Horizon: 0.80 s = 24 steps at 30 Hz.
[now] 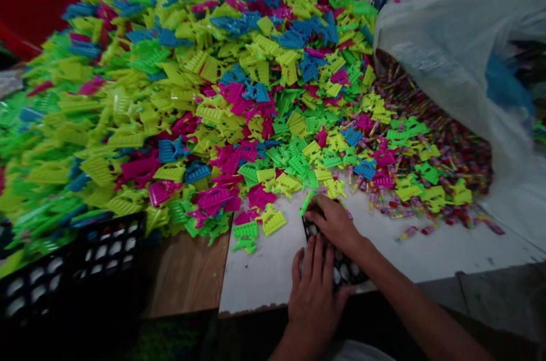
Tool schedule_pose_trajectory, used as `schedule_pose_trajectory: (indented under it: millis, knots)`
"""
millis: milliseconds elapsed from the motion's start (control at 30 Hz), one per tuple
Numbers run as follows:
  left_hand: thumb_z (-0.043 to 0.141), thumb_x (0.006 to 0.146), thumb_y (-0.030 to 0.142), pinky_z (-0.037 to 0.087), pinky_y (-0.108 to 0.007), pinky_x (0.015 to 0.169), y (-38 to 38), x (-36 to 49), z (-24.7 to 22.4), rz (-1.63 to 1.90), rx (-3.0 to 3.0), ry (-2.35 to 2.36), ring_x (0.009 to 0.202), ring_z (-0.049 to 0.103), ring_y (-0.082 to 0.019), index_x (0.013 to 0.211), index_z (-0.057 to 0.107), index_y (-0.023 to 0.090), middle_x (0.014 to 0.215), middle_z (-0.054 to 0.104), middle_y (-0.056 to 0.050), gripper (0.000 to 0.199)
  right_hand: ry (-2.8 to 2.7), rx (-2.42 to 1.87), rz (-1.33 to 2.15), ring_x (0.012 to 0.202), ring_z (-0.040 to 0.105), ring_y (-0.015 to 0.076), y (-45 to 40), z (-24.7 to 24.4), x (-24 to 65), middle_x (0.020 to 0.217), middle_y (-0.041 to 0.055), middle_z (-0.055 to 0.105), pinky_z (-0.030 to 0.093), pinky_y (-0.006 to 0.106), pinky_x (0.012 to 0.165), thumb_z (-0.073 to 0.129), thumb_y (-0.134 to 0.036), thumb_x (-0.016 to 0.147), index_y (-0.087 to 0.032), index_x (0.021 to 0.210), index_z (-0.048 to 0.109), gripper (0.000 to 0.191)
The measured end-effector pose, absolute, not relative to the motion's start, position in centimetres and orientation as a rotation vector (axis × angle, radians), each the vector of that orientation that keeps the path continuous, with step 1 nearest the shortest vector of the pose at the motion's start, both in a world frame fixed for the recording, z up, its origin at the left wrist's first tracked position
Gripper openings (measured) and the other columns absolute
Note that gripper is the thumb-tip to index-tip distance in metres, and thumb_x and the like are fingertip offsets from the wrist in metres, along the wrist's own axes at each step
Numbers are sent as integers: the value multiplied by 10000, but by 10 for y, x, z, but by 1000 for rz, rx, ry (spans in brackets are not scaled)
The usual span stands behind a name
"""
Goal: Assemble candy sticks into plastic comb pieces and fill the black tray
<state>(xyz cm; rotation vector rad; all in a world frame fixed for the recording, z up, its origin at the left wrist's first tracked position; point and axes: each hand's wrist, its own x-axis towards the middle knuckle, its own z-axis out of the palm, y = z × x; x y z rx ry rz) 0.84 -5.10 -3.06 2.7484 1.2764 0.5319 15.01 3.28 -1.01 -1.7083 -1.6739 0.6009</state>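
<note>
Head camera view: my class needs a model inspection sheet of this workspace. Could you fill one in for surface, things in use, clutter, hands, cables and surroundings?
Surface: white board beside brown wood.
Things in use: black tray with rounded pale spots, partly covered by the hands; small green piece at its far end.
Clutter: large heap of plastic pieces in yellow, green, blue and pink; many small printed tubes at the right, some pieces on top.
Hands: left hand lies across the tray; right hand pinches the green piece.
Cables: nothing seen.
Surroundings: more black trays at the left; red object at upper left; whitish plastic sheeting at the right.
</note>
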Motion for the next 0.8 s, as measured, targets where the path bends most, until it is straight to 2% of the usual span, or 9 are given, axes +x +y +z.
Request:
schedule_pose_trajectory:
  millis: [100, 167, 233, 333, 433, 500, 567, 700, 800]
  knots:
    - [461, 842, 613, 324, -491, 1045, -52, 13, -30, 520, 2700, 1323, 1344, 375, -293, 1397, 398, 179, 1460, 423, -134, 707, -1520, -1910, 282, 822, 601, 199, 34, -2, 188, 901, 56, 631, 461, 297, 735, 495, -336, 921, -202, 932, 549, 145]
    - [496, 831, 598, 321, -524, 1043, -53, 13, -29, 507, 2660, 1327, 1352, 355, -313, 1412, 371, 195, 1474, 394, -146, 719, -1397, -2211, 3, 824, 601, 249, 38, 1, 212, 904, 110, 623, 452, 329, 695, 511, -398, 916, -169, 954, 547, 235]
    - [523, 847, 524, 332, -544, 1036, -54, 9, -26, 519, 2602, 1298, 1361, 330, -327, 1423, 345, 196, 1487, 359, -164, 686, -1341, -2474, -136, 826, 612, 299, 43, 3, 229, 932, 170, 619, 444, 343, 643, 574, -412, 881, -121, 1022, 532, 327]
    - [470, 908, 322, 373, -506, 1034, -46, 1, -21, 631, 2412, 1286, 1358, 326, -291, 1425, 310, 191, 1474, 340, -172, 556, -1375, -2642, -145, 771, 635, 307, 44, 2, 240, 895, 190, 634, 435, 333, 597, 573, -306, 877, -92, 1064, 517, 290]
    - [413, 927, 227, 444, -444, 987, -23, -6, -20, 841, 2117, 1376, 1258, 442, -240, 1394, 311, 177, 1365, 421, -174, 480, -1352, -2604, -130, 748, 643, 283, 34, -1, 245, 877, 181, 652, 444, 325, 607, 523, -198, 855, -103, 1075, 521, 240]
    - [425, 915, 206, 508, -390, 881, -3, -6, -22, 921, 1958, 1395, 1080, 558, -204, 1345, 356, 161, 1245, 498, -159, 438, -1272, -2498, -90, 768, 642, 274, 25, -2, 247, 912, 176, 657, 463, 335, 640, 535, -195, 816, -107, 1106, 520, 304]
    - [460, 887, 179, 521, -369, 832, 17, -3, -24, 930, 1909, 1389, 969, 586, -188, 1263, 435, 153, 1121, 563, -122, 378, -1177, -2309, 48, 759, 640, 251, 18, -1, 244, 926, 145, 661, 483, 345, 675, 545, -233, 789, -117, 1140, 515, 371]
    - [525, 840, 152, 488, -408, 883, 44, 8, -24, 880, 2032, 1375, 996, 568, -223, 1074, 576, 168, 1010, 615, -83, 240, -1116, -1852, 540, 786, 642, 214, 13, 4, 213, 916, 79, 674, 508, 343, 749, 560, -359, 778, -157, 1030, 578, 323]
    - [530, 833, 135, 491, -393, 838, 51, 14, -27, 881, 2100, 1400, 928, 578, -226, 964, 620, 160, 943, 628, -78, 161, -1193, -1639, 790, 828, 646, 203, 19, 4, 184, 908, 54, 686, 507, 331, 796, 541, -395, 816, -177, 949, 618, 267]
